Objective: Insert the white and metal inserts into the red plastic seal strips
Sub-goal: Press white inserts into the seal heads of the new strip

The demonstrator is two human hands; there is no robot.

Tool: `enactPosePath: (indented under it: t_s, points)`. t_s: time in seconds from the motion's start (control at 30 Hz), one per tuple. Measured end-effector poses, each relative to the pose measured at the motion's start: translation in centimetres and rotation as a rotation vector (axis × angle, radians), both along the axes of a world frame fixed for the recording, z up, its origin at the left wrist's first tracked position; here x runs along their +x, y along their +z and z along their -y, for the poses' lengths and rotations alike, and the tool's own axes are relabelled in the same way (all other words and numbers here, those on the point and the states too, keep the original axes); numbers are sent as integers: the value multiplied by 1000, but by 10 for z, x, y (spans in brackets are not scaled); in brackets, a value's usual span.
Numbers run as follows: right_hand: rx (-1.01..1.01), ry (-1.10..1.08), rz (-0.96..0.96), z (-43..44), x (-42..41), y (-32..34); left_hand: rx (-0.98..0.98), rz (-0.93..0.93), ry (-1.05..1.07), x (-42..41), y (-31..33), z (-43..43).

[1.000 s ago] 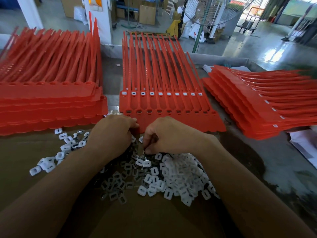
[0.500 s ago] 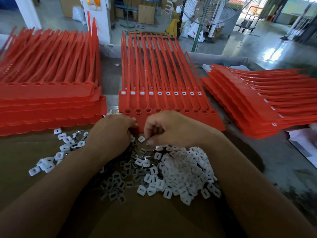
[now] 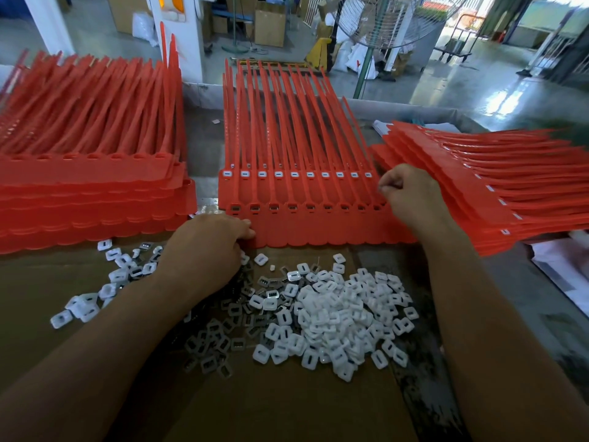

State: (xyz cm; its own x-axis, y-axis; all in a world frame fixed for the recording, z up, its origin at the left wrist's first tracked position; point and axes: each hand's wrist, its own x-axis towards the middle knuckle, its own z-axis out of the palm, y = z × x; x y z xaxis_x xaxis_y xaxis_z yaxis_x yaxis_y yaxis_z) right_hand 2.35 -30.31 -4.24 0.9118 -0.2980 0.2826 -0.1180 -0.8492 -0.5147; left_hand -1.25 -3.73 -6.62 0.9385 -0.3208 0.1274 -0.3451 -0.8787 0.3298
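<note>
A sheet of joined red seal strips [image 3: 318,226] lies in the middle, its tails pointing away from me. A row of white inserts [image 3: 293,174] sits in its heads, and metal inserts [image 3: 291,206] sit in the row of slots below. My right hand [image 3: 411,199] is at the sheet's right end, thumb and forefinger pinched on a small insert by the last slot. My left hand [image 3: 204,250] rests palm down at the sheet's near left corner, fingers curled; what they hold is hidden. Loose white inserts [image 3: 334,314] and metal inserts [image 3: 216,342] are heaped in front.
A tall stack of red strip sheets [image 3: 95,193] stands to the left, and a fanned stack [image 3: 462,186] with white inserts lies to the right. The loose parts rest on brown cardboard [image 3: 287,403]. A standing fan [image 3: 382,20] and boxes are beyond the table.
My right hand has lifted off the insert pile and moved right and away to the right end of the middle sheet. My left hand has stayed near the sheet's left corner.
</note>
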Motion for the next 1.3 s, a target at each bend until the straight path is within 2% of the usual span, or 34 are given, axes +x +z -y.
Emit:
enactPosePath:
  t_s: [0.13, 0.5, 0.57, 0.73, 0.97, 1.3]
  points:
    - [-165, -72, -85, 8, 2, -7, -4, 0, 3, 1, 1, 1]
    - [-216, -82, -195, 16, 2, -3, 20, -7, 31, 0, 4, 2]
    - [-179, -62, -193, 18, 2, -3, 30, 1, 50, 1, 3, 2]
    - [130, -76, -139, 20, 1, -7, 21, 15, 111, 3, 1, -2]
    - [96, -44, -168, 17, 3, -10, 20, 23, 139, 4, -1, -3]
    - [261, -62, -176, 22, 7, -12, 9, 42, 137, 5, -3, -3]
